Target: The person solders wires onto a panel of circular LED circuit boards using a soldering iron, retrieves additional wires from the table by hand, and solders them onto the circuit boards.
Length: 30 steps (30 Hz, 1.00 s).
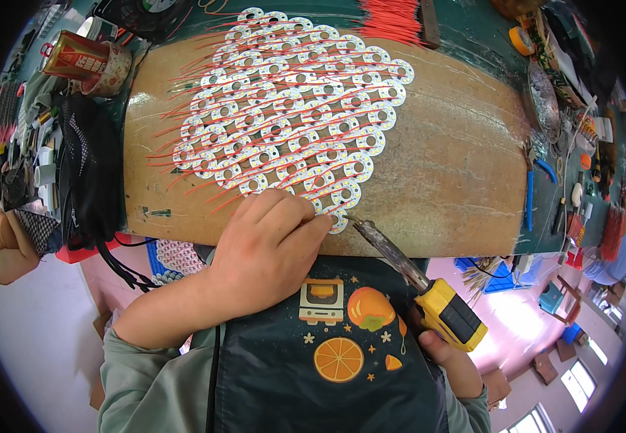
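Many round white ring-shaped LED boards (277, 130) lie in close slanting rows on a brown board, with thin red wires (183, 112) running across them and sticking out at the left. My left hand (269, 238) rests at the near edge of the rows, fingers closed and bent down by the nearest ring; what they pinch is hidden. My right hand (439, 350) is wrapped round the yellow and black handle of a soldering iron (453, 314). Its dark barrel points up and left, and the thin tip is at the nearest ring, close to my left fingertips.
The brown board (457, 159) covers the middle of the green table. A bundle of red wires (391, 20) lies at the back. Blue-handled pliers (531, 191) and a metal dish (542, 101) are on the right. A can (75, 56) leans in a cup (114, 68) beside a black bag (90, 166) on the left.
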Each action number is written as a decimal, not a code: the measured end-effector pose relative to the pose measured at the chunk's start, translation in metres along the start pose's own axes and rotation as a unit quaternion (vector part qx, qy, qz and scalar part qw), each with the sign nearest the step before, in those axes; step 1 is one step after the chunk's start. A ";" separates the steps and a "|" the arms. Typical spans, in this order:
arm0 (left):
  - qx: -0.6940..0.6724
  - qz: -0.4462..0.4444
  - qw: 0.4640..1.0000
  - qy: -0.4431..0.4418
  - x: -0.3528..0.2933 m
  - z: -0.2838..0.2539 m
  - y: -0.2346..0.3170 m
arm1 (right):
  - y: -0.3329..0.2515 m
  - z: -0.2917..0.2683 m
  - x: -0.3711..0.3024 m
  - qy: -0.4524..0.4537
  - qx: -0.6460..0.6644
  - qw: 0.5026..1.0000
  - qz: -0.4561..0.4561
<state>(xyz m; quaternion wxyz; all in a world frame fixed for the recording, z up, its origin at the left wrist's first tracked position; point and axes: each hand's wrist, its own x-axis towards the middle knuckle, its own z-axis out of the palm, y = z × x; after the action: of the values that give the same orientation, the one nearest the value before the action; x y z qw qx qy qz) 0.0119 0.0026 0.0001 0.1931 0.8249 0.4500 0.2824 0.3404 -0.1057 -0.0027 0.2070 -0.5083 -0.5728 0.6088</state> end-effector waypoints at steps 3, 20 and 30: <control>0.008 0.010 1.000 -0.001 -0.001 -0.002 0.005 | 0.006 -0.003 0.001 -0.010 0.014 1.000 -0.011; 0.027 0.046 0.998 -0.026 -0.006 0.001 0.003 | 0.003 -0.003 -0.001 -0.006 -0.047 0.999 -0.022; 0.037 0.049 0.998 -0.035 -0.005 0.000 0.003 | 0.013 -0.011 -0.017 -0.058 -0.017 0.997 0.040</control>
<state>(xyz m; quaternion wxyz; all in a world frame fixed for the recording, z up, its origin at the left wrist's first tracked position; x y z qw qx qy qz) 0.0120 -0.0032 0.0000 0.1640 0.8617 0.4125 0.2460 0.3607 -0.1181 -0.0065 0.1403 -0.4978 -0.5732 0.6356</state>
